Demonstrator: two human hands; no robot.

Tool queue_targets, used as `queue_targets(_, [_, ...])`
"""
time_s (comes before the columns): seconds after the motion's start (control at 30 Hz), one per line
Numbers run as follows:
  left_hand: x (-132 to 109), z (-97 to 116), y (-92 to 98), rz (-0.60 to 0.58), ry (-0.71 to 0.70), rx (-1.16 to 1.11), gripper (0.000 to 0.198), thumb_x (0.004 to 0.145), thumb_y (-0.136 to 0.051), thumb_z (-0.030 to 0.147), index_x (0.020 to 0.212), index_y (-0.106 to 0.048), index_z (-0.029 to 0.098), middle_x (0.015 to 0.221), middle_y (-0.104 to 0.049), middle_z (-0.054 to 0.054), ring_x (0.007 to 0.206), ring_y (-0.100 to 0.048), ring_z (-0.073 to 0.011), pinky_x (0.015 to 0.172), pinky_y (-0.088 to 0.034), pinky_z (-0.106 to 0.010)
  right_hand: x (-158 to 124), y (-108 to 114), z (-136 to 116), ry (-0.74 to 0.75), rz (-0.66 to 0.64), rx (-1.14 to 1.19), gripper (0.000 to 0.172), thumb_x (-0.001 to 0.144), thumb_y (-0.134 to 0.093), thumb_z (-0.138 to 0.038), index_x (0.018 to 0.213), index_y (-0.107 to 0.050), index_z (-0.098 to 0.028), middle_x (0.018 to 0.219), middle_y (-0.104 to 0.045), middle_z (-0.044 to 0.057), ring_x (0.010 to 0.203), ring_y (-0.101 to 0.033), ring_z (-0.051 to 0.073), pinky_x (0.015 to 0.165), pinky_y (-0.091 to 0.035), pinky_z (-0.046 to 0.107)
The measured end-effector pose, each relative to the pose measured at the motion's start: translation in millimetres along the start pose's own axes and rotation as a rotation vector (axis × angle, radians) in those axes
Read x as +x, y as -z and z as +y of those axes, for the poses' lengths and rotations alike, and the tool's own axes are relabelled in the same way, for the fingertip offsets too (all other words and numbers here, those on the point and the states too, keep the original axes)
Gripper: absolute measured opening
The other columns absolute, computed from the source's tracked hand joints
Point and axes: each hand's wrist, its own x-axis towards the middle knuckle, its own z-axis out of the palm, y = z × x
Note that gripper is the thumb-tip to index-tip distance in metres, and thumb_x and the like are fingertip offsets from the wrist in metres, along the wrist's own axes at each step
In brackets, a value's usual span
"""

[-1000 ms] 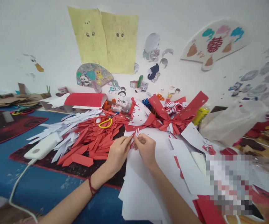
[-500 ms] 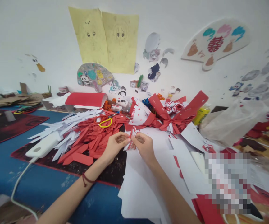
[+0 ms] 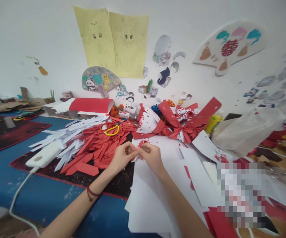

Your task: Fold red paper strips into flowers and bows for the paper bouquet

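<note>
My left hand [image 3: 123, 156] and my right hand [image 3: 151, 157] meet fingertip to fingertip over white paper sheets [image 3: 153, 191]. Both pinch a small folded red and white paper piece [image 3: 141, 144], mostly covered by my fingers. Left of my hands lies a heap of red paper strips [image 3: 97, 145], with white paper strips [image 3: 73, 132] behind and beside it. Yellow-handled scissors [image 3: 112, 131] rest on top of the red strips. Just beyond my hands stand a white and red paper wrap [image 3: 149, 120] and a red paper bouquet [image 3: 186, 124].
A white power strip [image 3: 44, 153] with a cord sits on the dark mat [image 3: 68, 178] at left. A red paper roll [image 3: 90, 105] lies at the back. A plastic bag [image 3: 248, 127] and loose papers crowd the right side. Drawings hang on the wall.
My hands have drawn slightly closer together, and the paper piece has turned so that less of it shows between my fingers. The view has shifted very slightly.
</note>
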Motion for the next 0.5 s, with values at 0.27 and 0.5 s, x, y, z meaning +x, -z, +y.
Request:
queue_targets(0.27, [-1.6,6.3,3.9,-0.158,0.005,0.048,0.026,0.078,-0.068,0.038,0.080,-0.061,0.013,0.069,-0.063,-0.002,0.061,-0.058,-0.0117,0.059,-0.044,-0.022,-1.9,0.6,-3.4,-0.041,0.052,-0.042,0.035,0.074,-0.072,-0.043,0.055,-0.060,-0.016,0.042,-0.057,-0.001,0.035,-0.050,0.009,0.036,-0.039,0.019])
queue_targets(0.5, [-1.8,7.5,0.6,-0.127,0.022,0.005,0.029,0.075,-0.071,0.039,0.081,-0.062,0.011,0.069,-0.063,-0.002,0.062,-0.057,-0.0113,0.058,-0.043,-0.021,3.9,7.4,-2.6,-0.079,-0.064,0.065,0.033,0.072,-0.074,-0.043,0.061,-0.064,-0.014,0.046,-0.063,0.002,0.039,-0.057,0.012,0.042,-0.048,0.021])
